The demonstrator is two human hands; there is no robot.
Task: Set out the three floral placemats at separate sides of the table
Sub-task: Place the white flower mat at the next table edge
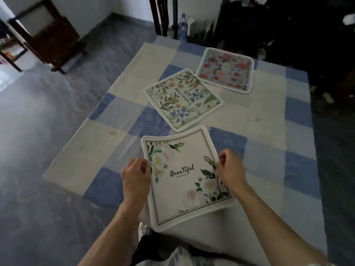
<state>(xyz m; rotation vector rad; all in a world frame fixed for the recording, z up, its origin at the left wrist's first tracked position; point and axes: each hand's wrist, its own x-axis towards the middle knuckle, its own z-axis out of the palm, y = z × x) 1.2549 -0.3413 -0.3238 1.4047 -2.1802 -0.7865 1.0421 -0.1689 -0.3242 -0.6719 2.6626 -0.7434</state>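
Note:
Three floral placemats are on a table covered with a blue and cream checked cloth (265, 127). The nearest one, a white placemat (184, 177) with pale roses and the word "Beautiful", is held by both hands at the table's near edge. My left hand (135, 179) pinches its left edge and my right hand (231, 169) pinches its right edge. A cream placemat with blue and orange flowers (182, 99) lies flat in the middle, turned at an angle. A light blue placemat with pink and red flowers (225, 70) lies at the far side, close to the middle one.
A dark wooden chair (46, 35) stands on the grey floor at the far left. Another chair back (163, 14) and a plastic bottle (182, 25) are beyond the table's far edge. Dark clutter (297, 35) fills the far right.

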